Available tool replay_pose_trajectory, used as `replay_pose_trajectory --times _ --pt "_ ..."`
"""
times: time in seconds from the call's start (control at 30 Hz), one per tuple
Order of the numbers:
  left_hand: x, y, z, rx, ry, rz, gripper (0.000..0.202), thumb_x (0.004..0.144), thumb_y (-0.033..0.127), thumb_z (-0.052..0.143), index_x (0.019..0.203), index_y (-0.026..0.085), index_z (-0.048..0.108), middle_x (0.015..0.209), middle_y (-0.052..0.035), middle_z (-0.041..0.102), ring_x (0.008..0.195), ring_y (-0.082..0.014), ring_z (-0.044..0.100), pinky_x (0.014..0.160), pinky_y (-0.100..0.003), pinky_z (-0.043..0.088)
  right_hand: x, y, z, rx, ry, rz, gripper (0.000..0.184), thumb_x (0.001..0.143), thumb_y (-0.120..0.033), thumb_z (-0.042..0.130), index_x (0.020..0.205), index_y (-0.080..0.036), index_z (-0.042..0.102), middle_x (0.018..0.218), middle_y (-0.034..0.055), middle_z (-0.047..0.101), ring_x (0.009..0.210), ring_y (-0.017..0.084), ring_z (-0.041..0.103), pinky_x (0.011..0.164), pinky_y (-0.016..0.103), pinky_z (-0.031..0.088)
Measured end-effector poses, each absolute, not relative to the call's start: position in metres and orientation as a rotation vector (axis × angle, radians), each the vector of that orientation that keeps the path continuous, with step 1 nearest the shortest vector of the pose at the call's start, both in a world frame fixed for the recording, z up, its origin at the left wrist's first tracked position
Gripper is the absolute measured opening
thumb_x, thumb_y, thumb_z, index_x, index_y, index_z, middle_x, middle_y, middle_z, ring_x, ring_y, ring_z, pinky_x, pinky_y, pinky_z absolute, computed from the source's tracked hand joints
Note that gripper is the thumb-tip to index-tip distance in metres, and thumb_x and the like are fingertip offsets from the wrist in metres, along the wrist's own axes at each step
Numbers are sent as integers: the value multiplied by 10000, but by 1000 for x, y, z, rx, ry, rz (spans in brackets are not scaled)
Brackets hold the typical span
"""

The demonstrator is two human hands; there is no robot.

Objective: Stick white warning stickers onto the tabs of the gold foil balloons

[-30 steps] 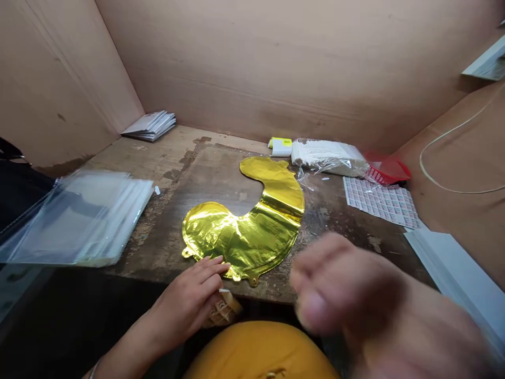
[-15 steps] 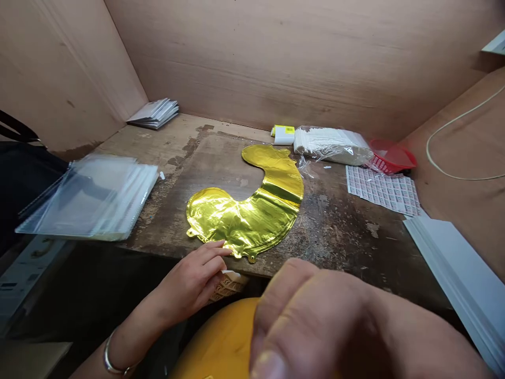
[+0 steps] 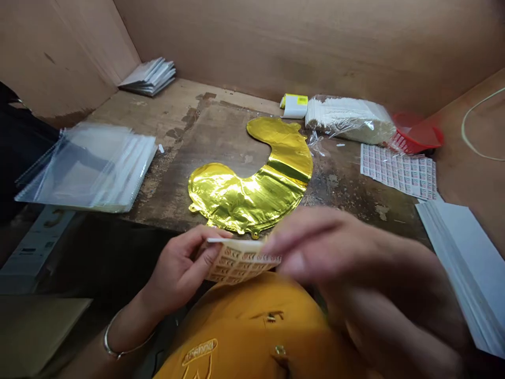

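A flat gold foil balloon [image 3: 256,181], curved like a hook, lies on the worn wooden table [image 3: 189,126]. Just in front of the table edge my left hand [image 3: 179,268] grips a small sheet of stickers [image 3: 236,260], held nearly level above my yellow shirt. My right hand [image 3: 355,273] is close to the camera and blurred. Its fingertips pinch at the right end of the sticker sheet. Neither hand touches the balloon.
A stack of clear plastic bags [image 3: 89,168] lies at the left. Folded white packets [image 3: 149,76] sit in the far corner. At the back right are a bag of white sticks [image 3: 349,118], a red basket [image 3: 416,138], another sticker sheet [image 3: 398,171] and white sheets [image 3: 465,258].
My left hand has lifted the sticker sheet from under the table edge. My right hand swung in from the right and met the sheet. The view tilted downward.
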State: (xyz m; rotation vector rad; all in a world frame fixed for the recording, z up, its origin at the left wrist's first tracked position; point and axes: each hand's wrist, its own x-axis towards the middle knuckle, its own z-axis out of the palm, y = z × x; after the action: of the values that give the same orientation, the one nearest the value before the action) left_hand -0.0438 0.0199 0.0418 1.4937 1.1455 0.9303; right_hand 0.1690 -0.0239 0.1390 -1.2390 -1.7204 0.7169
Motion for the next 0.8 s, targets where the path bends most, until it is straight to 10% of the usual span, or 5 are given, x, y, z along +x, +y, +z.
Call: replay_pose_trajectory --times 0.33,0.57,0.8 --pt "-41 14 22 826 1138 1169 232 823 390 674 826 185 564 663 36 638 547 -102 612 524 -195 526 189 -9 54 -1593 -1588 652 187 849 -384 620 900 -207 586 858 34 600 767 157 582 690 300 493" --pt "-34 4 27 793 1171 1219 280 790 408 700 777 183 534 602 53 612 542 -107 617 518 -194 527 176 -6 52 -1369 -1158 1243 361 794 -381 690 1052 -244 477 863 11 669 753 147 645 700 304 544" --pt "-35 -2 20 777 1181 1196 276 813 417 676 808 191 518 646 52 627 572 -113 630 527 -201 529 182 -1 43 -1513 -1300 876 276 789 -369 689 996 -215 589 949 42 646 840 155 617 789 330 518"
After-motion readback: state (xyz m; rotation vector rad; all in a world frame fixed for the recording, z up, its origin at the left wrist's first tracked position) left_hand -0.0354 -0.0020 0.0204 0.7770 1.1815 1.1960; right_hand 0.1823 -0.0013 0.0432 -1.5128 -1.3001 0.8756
